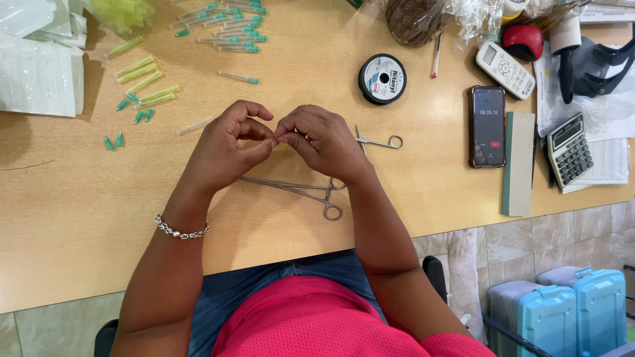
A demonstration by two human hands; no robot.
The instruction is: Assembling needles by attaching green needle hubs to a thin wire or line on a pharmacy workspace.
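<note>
Nearest: pink shirt [317, 317] and blue jeans at the table edge [264, 244]. Above them, left hand [228, 142] and right hand [321, 139] meeting fingertip to fingertip over the wooden tabletop, both nearly closed in a pinch on something too small to make out; whether thread or needle, cannot tell. Silver bracelet [180, 231] on the left wrist. Just below the hands, long forceps [297, 192] flat on the wood; small scissors [377, 141] partly hidden behind the right hand. Farther back, black thread spool [382, 79]. Top left, loose green-capped needles [228, 26], yellow-green sheaths [142, 79], white packets [36, 73]. Right: phone [487, 125], calculator [569, 151], remote [506, 69]. Bottom right, closed blue plastic cases [569, 314] in a rack, contents hidden.
</note>
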